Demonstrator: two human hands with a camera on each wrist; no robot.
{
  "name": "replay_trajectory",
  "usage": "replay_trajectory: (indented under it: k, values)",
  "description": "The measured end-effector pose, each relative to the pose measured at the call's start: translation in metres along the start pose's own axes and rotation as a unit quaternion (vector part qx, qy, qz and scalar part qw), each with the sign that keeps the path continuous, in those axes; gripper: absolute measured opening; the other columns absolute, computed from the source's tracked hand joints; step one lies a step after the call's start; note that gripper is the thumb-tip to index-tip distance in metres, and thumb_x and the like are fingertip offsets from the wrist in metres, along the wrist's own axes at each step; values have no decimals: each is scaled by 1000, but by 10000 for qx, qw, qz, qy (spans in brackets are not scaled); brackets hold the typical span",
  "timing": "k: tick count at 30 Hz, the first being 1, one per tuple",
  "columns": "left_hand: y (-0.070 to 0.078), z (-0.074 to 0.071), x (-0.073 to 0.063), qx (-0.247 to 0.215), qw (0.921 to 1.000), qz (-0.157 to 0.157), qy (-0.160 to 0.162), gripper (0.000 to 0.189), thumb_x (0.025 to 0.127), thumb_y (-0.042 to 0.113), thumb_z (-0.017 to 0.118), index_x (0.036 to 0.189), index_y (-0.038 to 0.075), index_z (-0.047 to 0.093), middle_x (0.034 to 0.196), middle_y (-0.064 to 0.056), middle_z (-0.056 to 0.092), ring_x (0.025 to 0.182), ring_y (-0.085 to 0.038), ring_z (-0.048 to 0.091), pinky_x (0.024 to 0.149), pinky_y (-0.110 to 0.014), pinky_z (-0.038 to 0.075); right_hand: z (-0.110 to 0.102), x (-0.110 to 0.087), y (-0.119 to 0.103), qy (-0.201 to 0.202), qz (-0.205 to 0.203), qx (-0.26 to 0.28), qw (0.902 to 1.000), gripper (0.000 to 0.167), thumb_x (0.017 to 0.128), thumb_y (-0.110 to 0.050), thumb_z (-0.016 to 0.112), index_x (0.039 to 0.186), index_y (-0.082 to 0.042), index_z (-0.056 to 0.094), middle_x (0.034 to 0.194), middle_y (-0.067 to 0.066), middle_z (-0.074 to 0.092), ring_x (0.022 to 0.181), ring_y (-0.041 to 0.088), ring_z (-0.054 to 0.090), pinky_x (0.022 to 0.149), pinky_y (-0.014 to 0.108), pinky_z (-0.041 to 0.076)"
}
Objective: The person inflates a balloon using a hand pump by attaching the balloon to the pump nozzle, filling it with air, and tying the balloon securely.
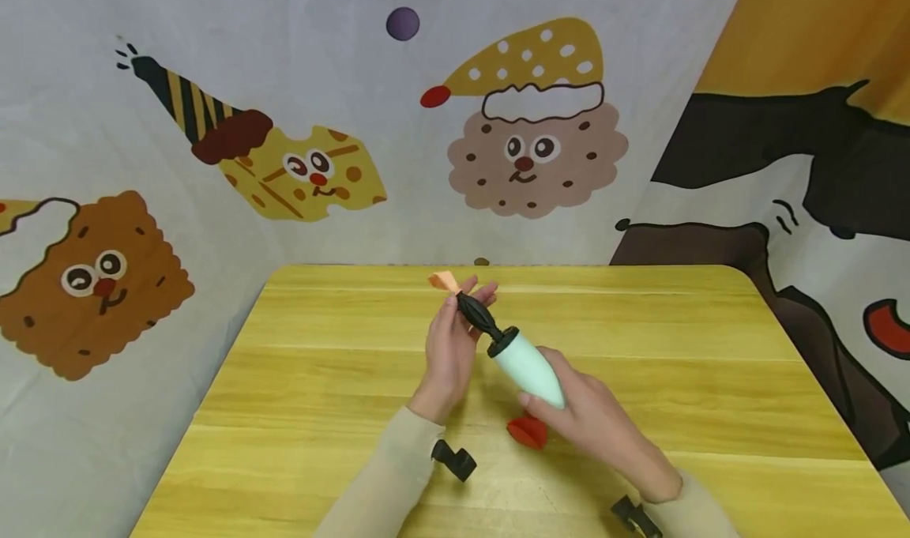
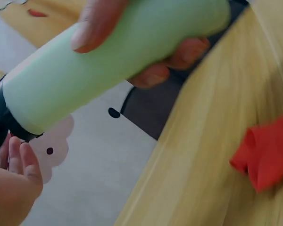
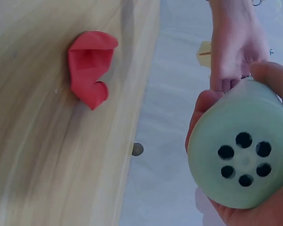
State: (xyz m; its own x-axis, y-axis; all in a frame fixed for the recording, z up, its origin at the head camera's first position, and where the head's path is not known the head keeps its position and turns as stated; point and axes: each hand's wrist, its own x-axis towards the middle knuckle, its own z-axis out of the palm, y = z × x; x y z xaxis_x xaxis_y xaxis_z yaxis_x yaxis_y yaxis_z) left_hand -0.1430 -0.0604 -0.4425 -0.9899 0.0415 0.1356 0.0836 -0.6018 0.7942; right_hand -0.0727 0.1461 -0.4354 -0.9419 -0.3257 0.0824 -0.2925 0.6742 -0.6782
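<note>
A mint-green balloon pump point(image 1: 529, 370) with a black front end is held aslant above the table. My right hand point(image 1: 593, 411) grips its green body, thumb on one side and fingers round the other. In the right wrist view the pump's round base point(image 3: 245, 160) faces the camera, showing several dark holes. At the black tip sits an orange balloon point(image 1: 444, 282), limp and flat. My left hand point(image 1: 451, 344) pinches the balloon's neck at that tip, thumb in front and fingers behind. In the left wrist view, the left fingers point(image 2: 30, 162) show beside the pump's black collar.
A limp red balloon point(image 1: 528, 432) lies on the wooden table point(image 1: 320, 411) below the pump. Behind the table hangs a pale cloth point(image 1: 341, 48) printed with cartoon biscuits and cheese. Black camera mounts point(image 1: 455, 460) sit at both wrists.
</note>
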Motion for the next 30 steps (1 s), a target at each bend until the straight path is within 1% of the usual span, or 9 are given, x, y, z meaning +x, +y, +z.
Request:
replay_trajectory:
  k: [3,5,9,11,14,17,21,26,30]
  values:
    - [3,-1,0,-631,9977,-216,73,49,113,43,35,144,8,50,141,-12,63,138,-37,49,116,-47,32,-3,0,-1,-56,62,260,9996,64,95,-47,74,147,-19,49,102,5,69,77,12,60,59,30,50]
    - [3,-3,0,-660,9971,-76,362,34,113,36,40,128,11,56,133,-10,66,130,-34,55,111,-44,38,-4,-1,-2,-135,165,450,9988,65,95,-47,74,147,-19,49,103,5,69,76,13,60,57,30,51]
    - [1,-9,-2,713,9880,953,980,9,108,14,57,105,6,62,110,-6,68,107,-19,64,95,-34,51,-7,-3,-1,-219,349,593,9974,66,94,-48,74,148,-19,48,106,7,68,77,14,60,58,31,52]
    - [1,-13,-2,1833,9634,1611,1111,6,103,7,64,103,2,67,105,-7,69,101,-17,65,91,-31,53,-8,-3,-1,-199,397,534,9976,67,94,-49,74,148,-19,48,107,7,68,77,14,60,59,31,51]
    - [3,-20,-1,3230,9058,2504,1120,8,98,4,71,105,2,74,104,-9,72,98,-19,66,89,-31,53,-9,-3,0,-147,424,443,9980,67,94,-49,74,148,-18,48,107,7,68,77,15,60,59,32,51]
    - [6,-25,2,4010,8546,3152,973,10,95,3,74,104,5,77,102,-9,74,95,-23,69,87,-34,55,-10,-3,0,-108,389,370,9985,66,94,-48,74,148,-18,48,106,7,68,77,15,60,59,32,51]
    - [13,-29,8,4619,7981,3794,752,10,91,1,78,100,5,78,97,-9,75,90,-26,71,85,-39,57,-9,-4,0,-50,254,239,9994,65,94,-47,75,147,-18,49,105,6,69,78,14,59,60,32,50]
    - [20,-34,13,5231,7459,4085,563,5,92,8,76,94,4,76,92,-9,75,87,-27,70,81,-46,56,-9,-4,1,59,-15,-102,9999,64,94,-46,75,146,-18,49,99,3,68,74,10,57,58,29,48]
    - [25,-36,13,5540,7233,4101,417,4,87,4,77,89,6,73,88,-7,74,83,-26,69,79,-45,52,-11,-5,0,111,-201,-412,9989,65,94,-49,74,147,-21,48,93,-1,65,70,8,54,56,27,45]
